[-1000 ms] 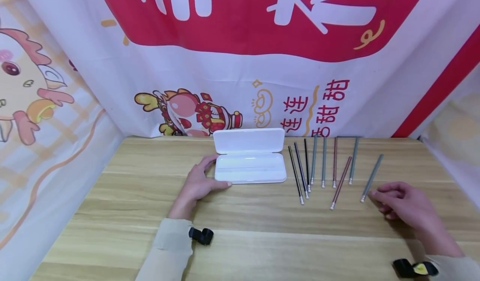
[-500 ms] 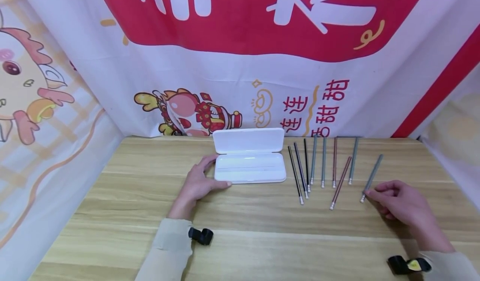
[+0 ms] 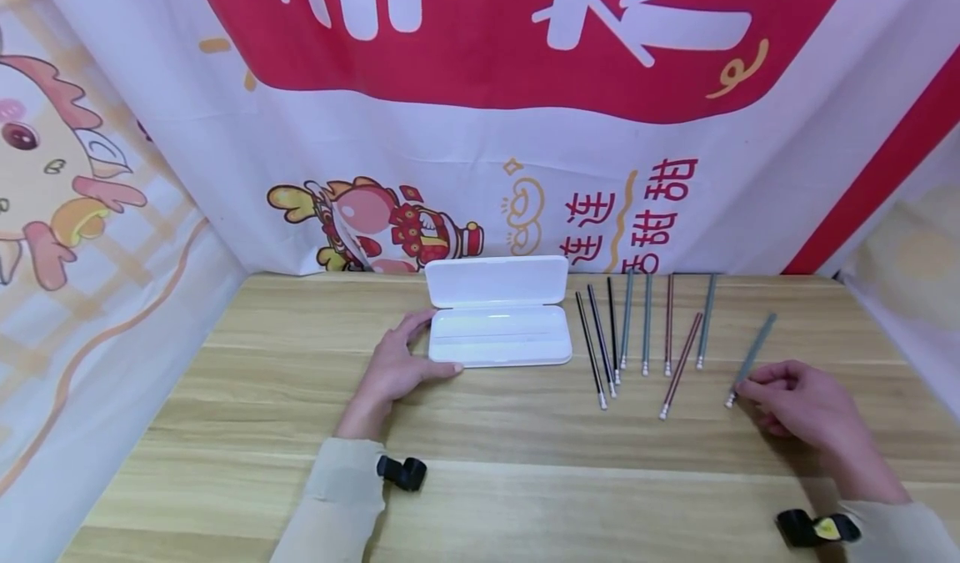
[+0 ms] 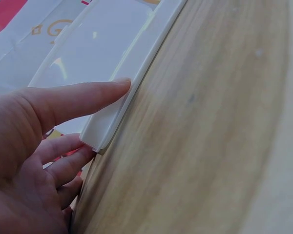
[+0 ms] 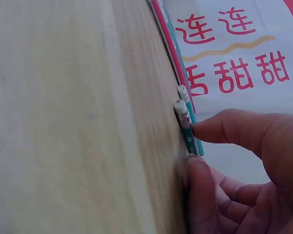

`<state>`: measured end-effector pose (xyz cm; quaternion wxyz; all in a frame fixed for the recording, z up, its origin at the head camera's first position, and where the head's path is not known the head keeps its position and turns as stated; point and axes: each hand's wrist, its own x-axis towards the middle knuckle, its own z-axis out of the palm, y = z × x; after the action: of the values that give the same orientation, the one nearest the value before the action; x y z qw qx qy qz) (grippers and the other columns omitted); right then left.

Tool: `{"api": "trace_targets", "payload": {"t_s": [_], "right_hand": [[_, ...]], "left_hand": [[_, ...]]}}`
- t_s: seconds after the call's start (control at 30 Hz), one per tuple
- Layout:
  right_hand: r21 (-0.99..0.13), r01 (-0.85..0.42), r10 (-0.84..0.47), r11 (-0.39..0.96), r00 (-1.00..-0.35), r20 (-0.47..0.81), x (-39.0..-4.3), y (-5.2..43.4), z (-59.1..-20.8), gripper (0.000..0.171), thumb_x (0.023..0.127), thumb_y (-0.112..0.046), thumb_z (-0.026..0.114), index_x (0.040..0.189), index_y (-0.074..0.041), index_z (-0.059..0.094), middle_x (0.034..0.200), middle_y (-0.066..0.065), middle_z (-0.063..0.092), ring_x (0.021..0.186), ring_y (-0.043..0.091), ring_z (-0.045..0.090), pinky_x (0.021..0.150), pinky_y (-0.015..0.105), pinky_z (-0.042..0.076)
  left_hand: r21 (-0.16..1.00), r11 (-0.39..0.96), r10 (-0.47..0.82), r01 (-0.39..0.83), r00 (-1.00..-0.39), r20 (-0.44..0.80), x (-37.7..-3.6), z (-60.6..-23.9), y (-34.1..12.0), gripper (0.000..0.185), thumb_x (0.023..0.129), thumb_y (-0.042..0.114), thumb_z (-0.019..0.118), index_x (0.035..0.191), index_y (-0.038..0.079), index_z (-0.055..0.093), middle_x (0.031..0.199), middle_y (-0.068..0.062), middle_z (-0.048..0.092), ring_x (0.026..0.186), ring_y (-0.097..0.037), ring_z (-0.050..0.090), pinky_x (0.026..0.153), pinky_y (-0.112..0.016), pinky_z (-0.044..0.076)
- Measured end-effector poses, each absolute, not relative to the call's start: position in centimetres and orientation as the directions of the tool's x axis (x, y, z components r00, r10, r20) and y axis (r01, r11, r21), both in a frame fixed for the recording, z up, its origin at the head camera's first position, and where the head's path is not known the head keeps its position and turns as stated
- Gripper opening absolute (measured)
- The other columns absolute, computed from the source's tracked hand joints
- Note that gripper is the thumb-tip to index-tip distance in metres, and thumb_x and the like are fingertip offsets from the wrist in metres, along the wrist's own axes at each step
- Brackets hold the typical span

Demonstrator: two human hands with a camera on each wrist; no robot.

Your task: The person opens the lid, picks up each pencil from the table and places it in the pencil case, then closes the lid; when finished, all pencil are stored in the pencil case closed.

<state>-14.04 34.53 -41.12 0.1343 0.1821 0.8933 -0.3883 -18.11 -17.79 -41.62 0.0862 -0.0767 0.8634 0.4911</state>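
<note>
An open white pencil case [image 3: 517,353] stands near the back of the table, lid [image 3: 497,284] raised, with nothing in its tray. My left hand [image 3: 396,367] holds its left end; in the left wrist view the thumb lies over the front rim of the case [image 4: 105,124] and the fingers are at its end. To the right, my right hand [image 3: 802,404] pinches a grey-green pencil [image 3: 752,350] near its white eraser. The right wrist view shows thumb and forefinger on this pencil [image 5: 187,134], which lies low at the tabletop.
Between case and right hand lie several pencils with erasers toward me: black [image 3: 591,350], dark blue [image 3: 602,338], dark red [image 3: 682,367] and grey-green [image 3: 707,321]. A printed cloth [image 3: 450,146] hangs behind the wooden table [image 3: 562,488].
My right hand has moved left onto the grey-green pencil and taken it between thumb and finger. That pencil has shifted slightly right. The left hand stays on the case.
</note>
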Motion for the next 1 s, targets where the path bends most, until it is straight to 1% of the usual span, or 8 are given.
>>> {"api": "trace_targets", "payload": {"t_s": [0.13,0.27,0.4,0.5,0.6,0.73,0.83,1.0], "right_hand": [[-0.621,0.432,0.210,0.654,-0.892,-0.400,-14.1,34.4,-40.9,0.051,0.101,-0.036,0.073,0.128,0.004,0.058,0.096,0.006,0.070,0.080,0.018,0.066,0.064,0.030,0.060],[-0.571,0.439,0.215,0.693,-0.883,-0.418,-14.1,34.4,-40.7,0.051,0.099,-0.038,0.074,0.124,0.004,0.060,0.095,0.008,0.071,0.082,0.020,0.067,0.065,0.031,0.058],[-0.517,0.422,0.205,0.744,-0.882,-0.425,-14.0,34.4,-40.6,0.049,0.098,-0.041,0.071,0.118,0.003,0.065,0.090,0.008,0.073,0.080,0.019,0.068,0.065,0.031,0.055],[-0.513,0.398,0.189,0.760,-0.891,-0.412,-13.9,34.5,-40.7,0.049,0.100,-0.043,0.068,0.115,0.004,0.067,0.088,0.007,0.073,0.078,0.018,0.068,0.064,0.031,0.055],[-0.570,0.392,0.169,0.722,-0.899,-0.405,-13.9,35.0,-40.9,0.053,0.103,-0.044,0.065,0.121,0.006,0.066,0.090,0.006,0.073,0.078,0.017,0.068,0.065,0.031,0.060],[-0.670,0.386,0.127,0.634,-0.906,-0.403,-13.8,35.7,-41.1,0.057,0.109,-0.040,0.058,0.132,0.013,0.060,0.092,0.002,0.073,0.078,0.012,0.069,0.068,0.030,0.065],[-0.733,0.380,0.086,0.564,-0.910,-0.406,-13.7,36.0,-41.1,0.054,0.112,-0.033,0.052,0.135,0.015,0.056,0.091,-0.002,0.074,0.076,0.009,0.071,0.071,0.030,0.067],[-0.818,0.382,0.020,0.430,-0.910,-0.414,-13.5,36.6,-41.4,0.047,0.115,-0.026,0.048,0.138,0.015,0.050,0.092,-0.008,0.076,0.078,0.010,0.078,0.072,0.031,0.068]], "left_hand": [[0.837,0.506,-0.045,-0.207,-0.976,-0.214,-18.2,-41.7,-17.8,0.096,0.076,0.025,0.098,0.159,0.030,0.051,0.173,-0.005,0.043,0.169,-0.040,0.011,0.135,-0.069,0.005],[0.840,0.502,-0.045,-0.208,-0.976,-0.215,-18.1,-41.8,-17.8,0.096,0.076,0.025,0.098,0.159,0.030,0.051,0.173,-0.004,0.044,0.168,-0.040,0.013,0.134,-0.069,0.007],[0.840,0.501,-0.047,-0.208,-0.976,-0.213,-18.1,-41.8,-17.8,0.096,0.075,0.025,0.098,0.159,0.030,0.051,0.173,-0.004,0.044,0.168,-0.040,0.014,0.134,-0.069,0.008],[0.839,0.503,-0.048,-0.207,-0.976,-0.211,-18.1,-41.8,-17.8,0.096,0.075,0.026,0.098,0.159,0.030,0.051,0.173,-0.004,0.044,0.168,-0.040,0.014,0.134,-0.069,0.009],[0.839,0.503,-0.048,-0.206,-0.976,-0.211,-18.2,-41.8,-17.8,0.096,0.075,0.026,0.098,0.159,0.030,0.051,0.173,-0.005,0.044,0.168,-0.040,0.015,0.134,-0.068,0.009],[0.842,0.500,-0.048,-0.203,-0.977,-0.207,-18.2,-41.8,-17.8,0.096,0.075,0.025,0.098,0.159,0.029,0.051,0.172,-0.005,0.044,0.168,-0.040,0.015,0.135,-0.068,0.008],[0.842,0.499,-0.049,-0.205,-0.977,-0.209,-18.2,-41.8,-17.8,0.096,0.076,0.025,0.098,0.159,0.029,0.051,0.173,-0.005,0.044,0.168,-0.040,0.014,0.135,-0.068,0.008],[0.841,0.499,-0.050,-0.211,-0.975,-0.215,-18.2,-41.8,-17.7,0.096,0.076,0.025,0.098,0.159,0.029,0.051,0.173,-0.005,0.043,0.168,-0.040,0.014,0.135,-0.068,0.008]]}}
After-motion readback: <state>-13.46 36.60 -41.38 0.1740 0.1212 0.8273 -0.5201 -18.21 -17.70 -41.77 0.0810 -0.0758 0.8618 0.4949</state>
